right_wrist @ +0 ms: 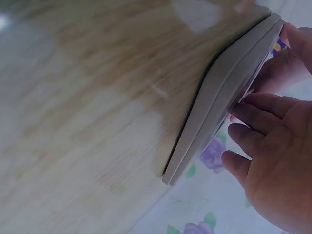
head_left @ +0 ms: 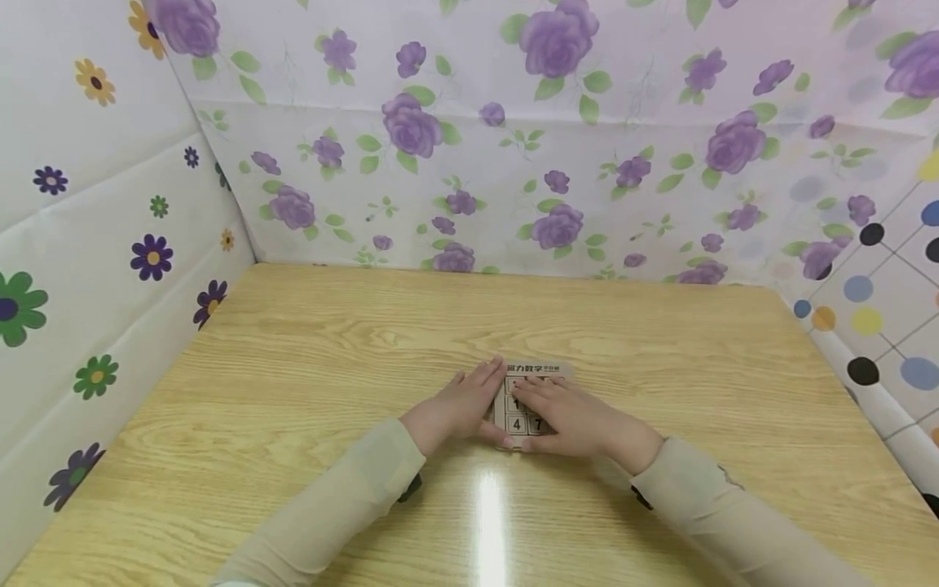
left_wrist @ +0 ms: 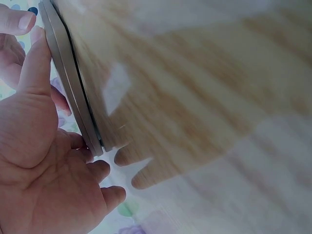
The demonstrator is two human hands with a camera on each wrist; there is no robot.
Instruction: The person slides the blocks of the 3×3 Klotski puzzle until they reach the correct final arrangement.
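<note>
A flat number sliding puzzle (head_left: 517,424) with a pale frame and printed tiles lies on the table; 4 and 7 show on its near row. My left hand (head_left: 467,403) holds its left side, thumb at the near edge and fingers along the side towards the far corner. Over the tiles reaches my right hand (head_left: 570,414), fingers extended across the upper rows and thumb by the near edge. Those fingers hide much of the tile grid. Seen side-on in the left wrist view, the puzzle (left_wrist: 73,80) has the left thumb (left_wrist: 36,63) against it.
The wood-grain table (head_left: 330,342) is glossy and reflects a bright light strip near its front. Behind it hangs a purple-flowered sheet (head_left: 469,155). A flower-print sheet (head_left: 95,244) stands at the left, and a dotted one (head_left: 895,326) at the right.
</note>
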